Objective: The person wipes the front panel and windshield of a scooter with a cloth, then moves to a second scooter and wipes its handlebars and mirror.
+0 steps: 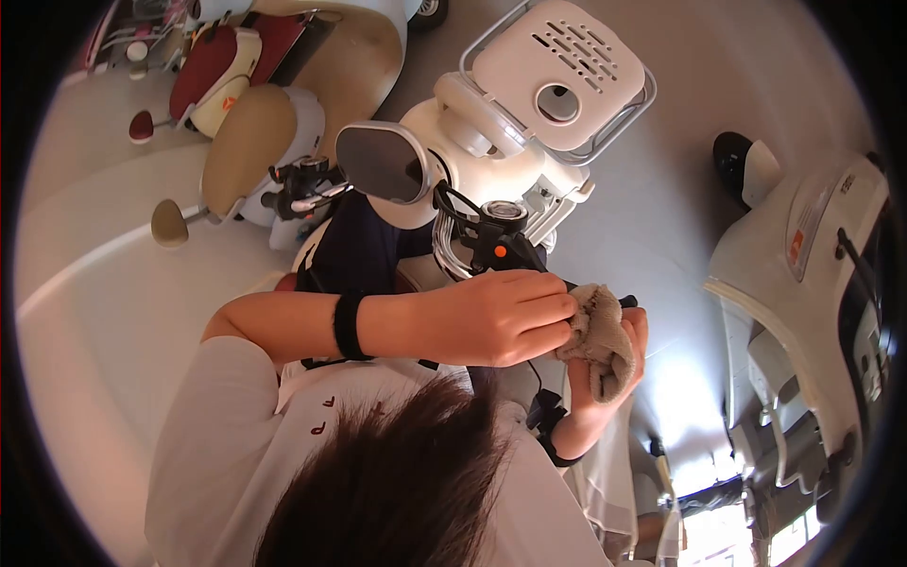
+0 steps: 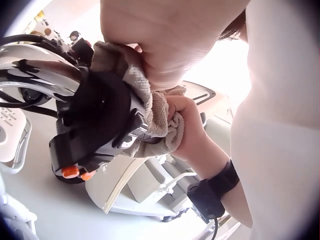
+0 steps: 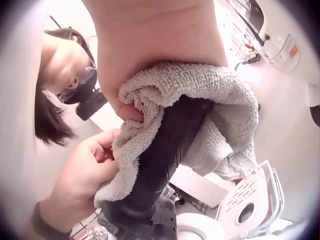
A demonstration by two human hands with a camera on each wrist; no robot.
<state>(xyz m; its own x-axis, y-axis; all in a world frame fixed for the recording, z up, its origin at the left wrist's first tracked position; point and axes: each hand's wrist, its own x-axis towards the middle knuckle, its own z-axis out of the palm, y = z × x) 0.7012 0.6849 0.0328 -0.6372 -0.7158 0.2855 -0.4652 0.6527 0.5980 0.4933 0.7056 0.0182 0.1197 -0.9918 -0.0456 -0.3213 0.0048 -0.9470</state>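
Note:
A beige-grey terry cloth (image 1: 602, 340) is draped round the black handlebar grip (image 3: 172, 145) of a cream scooter. My right hand (image 1: 636, 345) holds the cloth around the outer part of the grip; in the right wrist view the fabric bunches beneath the palm. From the other side, my left hand (image 1: 510, 317) reaches across and pinches the cloth's edge close to the switch housing (image 2: 100, 120), its thumb and fingers together in the right wrist view. Orange buttons (image 2: 72, 172) show on that housing. The cloth covers part of the right hand's fingers.
A grey mirror (image 1: 383, 163) and a round gauge (image 1: 504, 211) sit on the handlebar, with a slotted front basket (image 1: 557, 71) beyond. Other scooters stand at the left, one with a tan seat (image 1: 248, 142). Another white scooter (image 1: 803, 246) stands at the right.

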